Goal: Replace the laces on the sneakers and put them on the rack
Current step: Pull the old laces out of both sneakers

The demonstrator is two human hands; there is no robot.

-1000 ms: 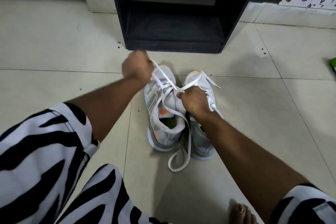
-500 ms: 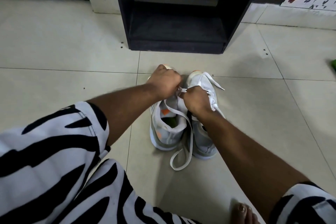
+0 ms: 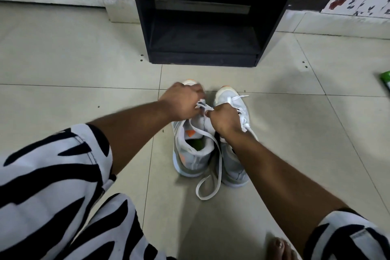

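Two grey and white sneakers stand side by side on the tiled floor, toes pointing at the rack. Over the left sneaker (image 3: pixel 193 154), my left hand (image 3: pixel 182 103) pinches a white lace (image 3: pixel 213 154) near the toe end. Close beside it, my right hand (image 3: pixel 224 119) grips the same lace above the tongue. A long loose loop of that lace trails down between the shoes onto the floor. The right sneaker (image 3: pixel 233 164) has its lace threaded and tied, partly hidden under my right forearm. The black rack (image 3: pixel 202 57) stands just beyond the shoes, its lower shelf bare.
A green object (image 3: pixel 385 82) lies at the right edge of the floor. My bare toes (image 3: pixel 281 247) show at the bottom right. Zebra-striped clothing fills the lower left. A white wall base runs left of the rack, floral tiles to its right.
My left hand has come down from its raised pull at the far left and closed in on the left sneaker's toe end. The right hand has stayed almost in place on the lace.
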